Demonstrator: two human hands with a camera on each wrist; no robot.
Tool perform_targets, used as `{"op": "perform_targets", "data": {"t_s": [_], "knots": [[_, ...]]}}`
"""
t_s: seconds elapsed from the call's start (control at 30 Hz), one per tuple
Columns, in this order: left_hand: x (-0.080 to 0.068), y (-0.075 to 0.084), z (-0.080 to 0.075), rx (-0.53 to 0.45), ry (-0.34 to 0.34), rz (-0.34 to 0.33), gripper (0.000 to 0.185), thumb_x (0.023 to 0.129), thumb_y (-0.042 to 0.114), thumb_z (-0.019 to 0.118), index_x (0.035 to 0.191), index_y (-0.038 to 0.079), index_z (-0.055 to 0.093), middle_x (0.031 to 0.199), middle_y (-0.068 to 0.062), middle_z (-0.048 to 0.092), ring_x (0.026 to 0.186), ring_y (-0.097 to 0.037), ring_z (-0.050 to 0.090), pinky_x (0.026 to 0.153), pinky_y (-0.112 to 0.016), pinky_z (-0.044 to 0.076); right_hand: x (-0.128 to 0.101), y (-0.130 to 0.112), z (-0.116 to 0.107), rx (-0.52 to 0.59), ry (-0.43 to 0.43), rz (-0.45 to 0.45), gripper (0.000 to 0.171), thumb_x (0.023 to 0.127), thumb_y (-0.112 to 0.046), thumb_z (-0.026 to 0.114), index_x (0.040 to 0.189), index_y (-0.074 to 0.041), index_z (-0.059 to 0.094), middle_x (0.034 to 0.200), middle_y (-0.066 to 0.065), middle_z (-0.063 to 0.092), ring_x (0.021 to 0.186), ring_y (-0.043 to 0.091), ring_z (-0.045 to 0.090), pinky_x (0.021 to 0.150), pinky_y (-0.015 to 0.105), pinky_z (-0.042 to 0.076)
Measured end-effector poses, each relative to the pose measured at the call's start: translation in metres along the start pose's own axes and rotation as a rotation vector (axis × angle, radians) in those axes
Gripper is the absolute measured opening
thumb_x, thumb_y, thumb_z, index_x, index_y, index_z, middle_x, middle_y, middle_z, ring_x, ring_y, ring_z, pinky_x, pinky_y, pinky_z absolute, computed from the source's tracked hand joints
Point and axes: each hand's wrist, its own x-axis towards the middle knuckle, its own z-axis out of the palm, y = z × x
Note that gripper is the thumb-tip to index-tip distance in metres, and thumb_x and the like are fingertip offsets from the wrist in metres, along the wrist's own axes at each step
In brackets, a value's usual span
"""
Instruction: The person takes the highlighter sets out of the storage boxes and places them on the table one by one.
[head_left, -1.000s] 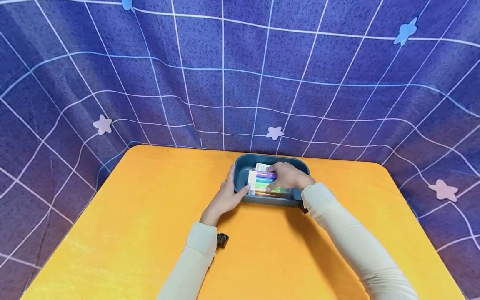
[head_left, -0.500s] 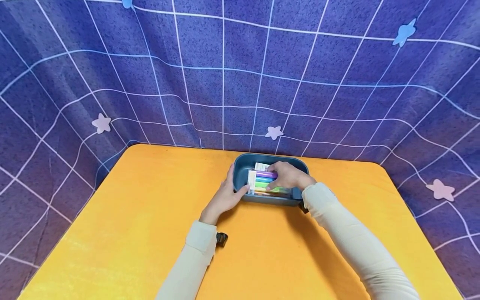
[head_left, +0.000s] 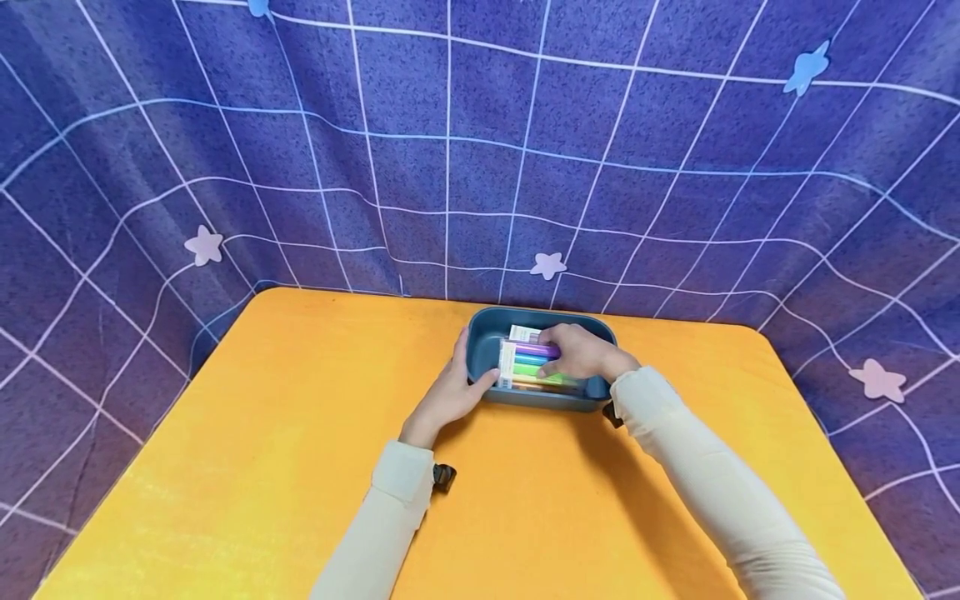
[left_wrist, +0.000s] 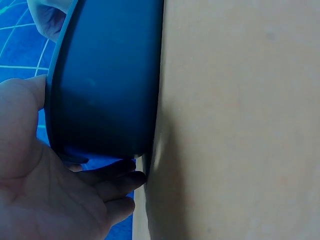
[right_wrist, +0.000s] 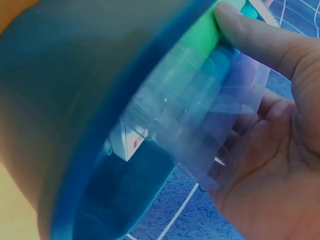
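Note:
A dark blue-grey bin (head_left: 543, 398) sits on the orange table (head_left: 300, 433), past its middle. My left hand (head_left: 467, 373) grips the bin's left end, thumb over the rim. In the left wrist view the palm of my left hand (left_wrist: 50, 200) lies against the bin's wall (left_wrist: 105, 85) and the fingers curl round its end. My right hand (head_left: 562, 354) reaches into the bin and holds a clear pack of coloured markers (head_left: 525, 367). In the right wrist view my right hand (right_wrist: 267, 115) holds the marker pack (right_wrist: 195, 125), which rests against the bin's rim (right_wrist: 115, 100), with the thumb on a green marker.
A small white box (head_left: 523, 334) lies in the bin behind the pack. A purple grid-patterned cloth with star shapes (head_left: 549, 265) hangs behind and around the table. Bare orange tabletop (left_wrist: 240, 120) lies to the left, right and front of the bin.
My right hand and the marker pack have edged slightly to the right inside the bin. My left hand keeps its hold on the bin's end.

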Motion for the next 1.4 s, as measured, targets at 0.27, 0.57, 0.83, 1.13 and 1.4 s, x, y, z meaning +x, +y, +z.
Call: {"op": "perform_targets", "data": {"t_s": [0.27, 0.57, 0.83, 1.13, 1.4], "knots": [[0.0, -0.001, 0.0, -0.007, -0.004, 0.009, 0.096, 0.1, 0.043, 0.058, 0.162, 0.022, -0.011, 0.172, -0.007, 0.006, 0.157, -0.032, 0.019, 0.127, -0.053, 0.022, -0.004, -0.001, -0.004, -0.036, 0.008, -0.031, 0.02, 0.084, -0.019, 0.081, 0.092, -0.01, 0.065, 0.078, -0.001, 0.056, 0.072, 0.014, 0.047, 0.07, 0.028, 0.04], [0.002, 0.0, 0.002, 0.007, -0.009, 0.004, 0.095, 0.1, 0.044, 0.058, 0.162, 0.024, -0.012, 0.172, -0.007, 0.007, 0.157, -0.033, 0.02, 0.126, -0.053, 0.023, -0.011, -0.006, -0.011, -0.067, 0.044, -0.029, 0.024, 0.084, -0.018, 0.08, 0.1, -0.005, 0.067, 0.08, 0.002, 0.059, 0.075, 0.016, 0.051, 0.072, 0.031, 0.042], [0.003, -0.001, 0.002, 0.012, -0.007, 0.014, 0.094, 0.101, 0.043, 0.057, 0.162, 0.023, -0.011, 0.172, -0.008, 0.007, 0.157, -0.033, 0.021, 0.127, -0.053, 0.023, -0.015, -0.008, -0.015, -0.068, 0.072, -0.012, 0.022, 0.086, -0.018, 0.08, 0.096, -0.01, 0.063, 0.077, 0.0, 0.053, 0.072, 0.015, 0.048, 0.069, 0.03, 0.039], [0.001, -0.001, 0.001, 0.021, 0.004, -0.001, 0.094, 0.1, 0.045, 0.058, 0.162, 0.029, -0.011, 0.171, -0.009, 0.012, 0.155, -0.035, 0.026, 0.125, -0.055, 0.027, -0.02, -0.008, -0.019, -0.043, 0.105, -0.009, 0.019, 0.087, -0.016, 0.078, 0.092, -0.009, 0.061, 0.075, 0.001, 0.051, 0.069, 0.015, 0.047, 0.067, 0.03, 0.038], [0.0, 0.002, 0.001, 0.032, 0.0, -0.002, 0.094, 0.1, 0.044, 0.058, 0.162, 0.028, -0.011, 0.171, -0.009, 0.011, 0.154, -0.036, 0.026, 0.124, -0.057, 0.027, -0.026, -0.007, -0.025, 0.006, 0.159, 0.002, 0.023, 0.089, -0.013, 0.075, 0.109, -0.004, 0.067, 0.09, 0.006, 0.068, 0.081, 0.017, 0.06, 0.079, 0.037, 0.052]]}}
